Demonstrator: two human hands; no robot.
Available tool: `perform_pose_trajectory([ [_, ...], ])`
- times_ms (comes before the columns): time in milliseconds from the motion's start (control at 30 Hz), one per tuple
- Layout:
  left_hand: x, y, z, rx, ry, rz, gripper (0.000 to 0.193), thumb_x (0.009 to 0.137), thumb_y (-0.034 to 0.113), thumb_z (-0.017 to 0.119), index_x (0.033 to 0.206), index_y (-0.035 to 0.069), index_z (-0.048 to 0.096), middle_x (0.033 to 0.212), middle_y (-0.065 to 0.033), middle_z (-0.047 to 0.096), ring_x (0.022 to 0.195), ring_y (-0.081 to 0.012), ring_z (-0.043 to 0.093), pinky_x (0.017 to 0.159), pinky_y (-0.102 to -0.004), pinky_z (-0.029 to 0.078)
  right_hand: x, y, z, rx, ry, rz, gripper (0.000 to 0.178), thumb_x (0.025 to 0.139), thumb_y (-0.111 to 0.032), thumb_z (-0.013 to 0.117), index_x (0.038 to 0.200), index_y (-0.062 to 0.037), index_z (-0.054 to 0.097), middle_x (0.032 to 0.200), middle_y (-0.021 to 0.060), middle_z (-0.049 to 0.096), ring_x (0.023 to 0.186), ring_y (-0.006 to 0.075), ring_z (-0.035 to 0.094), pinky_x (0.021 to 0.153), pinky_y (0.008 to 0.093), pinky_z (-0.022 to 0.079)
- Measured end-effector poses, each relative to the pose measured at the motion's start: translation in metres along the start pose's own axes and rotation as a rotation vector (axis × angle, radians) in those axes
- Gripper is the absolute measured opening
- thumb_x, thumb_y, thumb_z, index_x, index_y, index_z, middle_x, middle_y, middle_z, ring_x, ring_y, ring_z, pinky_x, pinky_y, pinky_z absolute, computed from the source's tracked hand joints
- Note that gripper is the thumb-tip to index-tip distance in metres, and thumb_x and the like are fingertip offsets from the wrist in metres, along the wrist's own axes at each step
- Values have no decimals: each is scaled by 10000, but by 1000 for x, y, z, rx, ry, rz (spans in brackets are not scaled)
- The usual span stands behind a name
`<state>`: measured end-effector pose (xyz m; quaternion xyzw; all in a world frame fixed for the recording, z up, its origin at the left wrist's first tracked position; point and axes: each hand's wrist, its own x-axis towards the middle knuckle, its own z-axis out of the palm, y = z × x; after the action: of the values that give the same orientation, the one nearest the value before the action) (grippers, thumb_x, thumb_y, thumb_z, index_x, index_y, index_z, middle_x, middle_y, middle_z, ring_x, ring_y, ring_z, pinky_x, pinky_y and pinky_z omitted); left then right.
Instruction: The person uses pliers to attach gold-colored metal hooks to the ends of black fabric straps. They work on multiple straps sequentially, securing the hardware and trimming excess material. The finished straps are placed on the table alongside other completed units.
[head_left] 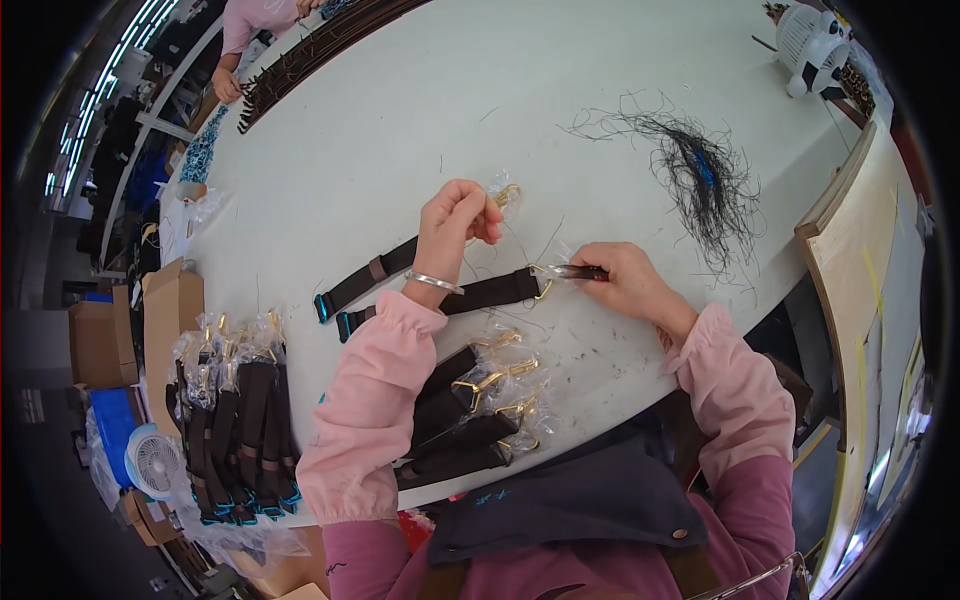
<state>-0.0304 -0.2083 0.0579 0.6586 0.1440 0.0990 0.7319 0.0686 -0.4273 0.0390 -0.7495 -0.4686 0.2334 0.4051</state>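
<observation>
My right hand is closed around a slim dark tool, which looks like thread snips. The tool's tip reaches the plastic-wrapped gold buckle at the end of a dark brown strap. Above that strap, my left hand has its fingers curled in a pinch; what they hold, if anything, is too small to make out. A second dark strap lies partly under my left wrist, and a wrapped gold buckle shows beside my left fingers. Loose threads lie around both straps.
Several wrapped straps lie close to my body, and a heap of others sits at the left edge. Black thread scraps are piled at the right. A white fan stands far right. A co-worker's hand is far left.
</observation>
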Motion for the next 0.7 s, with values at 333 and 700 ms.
perform_pose_trajectory([
  [333,-26,-15,12,1104,-400,124,244,726,167,646,887,70,490,825,-86,568,792,-273,564,654,-373,443,7,-16,-10,-397,60,-12,232,779,-131,600,980,-40,531,726,133,616,678,263,602,561,345,441],
  [700,-24,-30,12,944,-399,422,158,701,39,629,764,36,484,732,-111,513,675,-312,514,584,-385,401,-22,-36,32,-546,45,-59,236,830,-199,569,916,-28,431,757,133,588,663,285,615,498,385,464],
])
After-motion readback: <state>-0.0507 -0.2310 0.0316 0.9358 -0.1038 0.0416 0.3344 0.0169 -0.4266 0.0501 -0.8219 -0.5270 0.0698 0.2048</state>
